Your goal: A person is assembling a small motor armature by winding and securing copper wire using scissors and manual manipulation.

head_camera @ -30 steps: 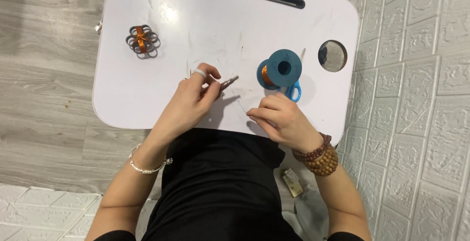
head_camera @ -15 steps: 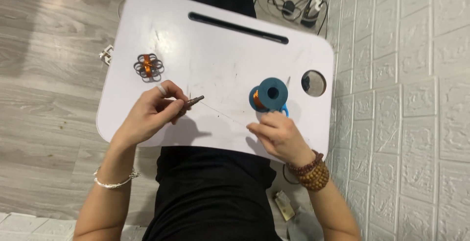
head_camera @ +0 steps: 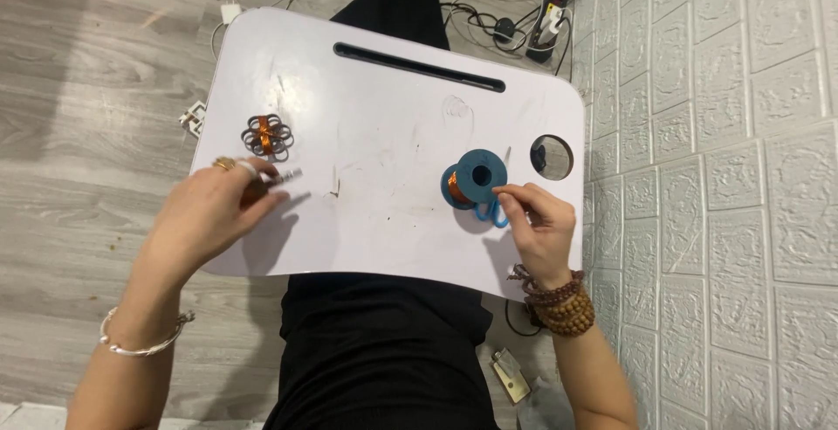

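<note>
Two hands flank spool [head_camera: 476,181]; right fingers [head_camera: 511,192] touching.

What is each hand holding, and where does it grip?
The left hand pinches a small metal-tipped tool by its rear end. The right hand has fingertips at the blue spool; whether it grips anything cannot be told.

Left hand [head_camera: 205,216] grips pliers [head_camera: 278,180] over white table [head_camera: 384,107]; right hand [head_camera: 543,225] fingers [head_camera: 509,192] touch blue wire spool [head_camera: 476,177].

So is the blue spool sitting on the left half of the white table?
No, the blue spool stands on the right side of the white table, by the right hand.
</note>
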